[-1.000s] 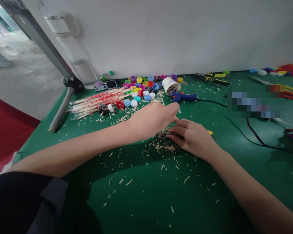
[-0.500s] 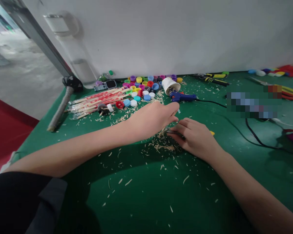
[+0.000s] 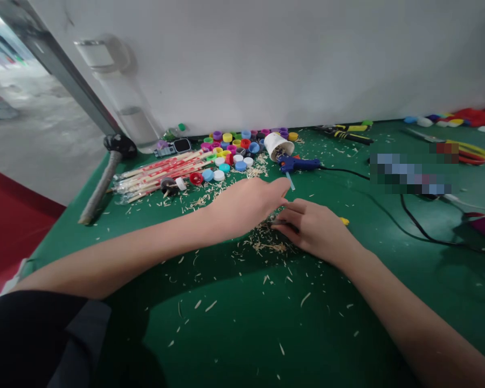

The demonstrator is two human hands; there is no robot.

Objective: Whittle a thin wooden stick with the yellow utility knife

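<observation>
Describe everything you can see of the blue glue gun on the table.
The blue glue gun lies on the green table, beyond the left hand, which is not gripping it. Its body looks like hard plastic, with a small orange-red patch on top. A pale, translucent rod sticks out near its left end, toward the person. A black cord leaves its right end. The tipped white cup overlaps its left end in view; whether they touch, I can't tell.

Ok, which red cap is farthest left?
The front red cap, between the tilted white cap and a light-blue cap; the other red caps sit farther right and farther back.
</observation>
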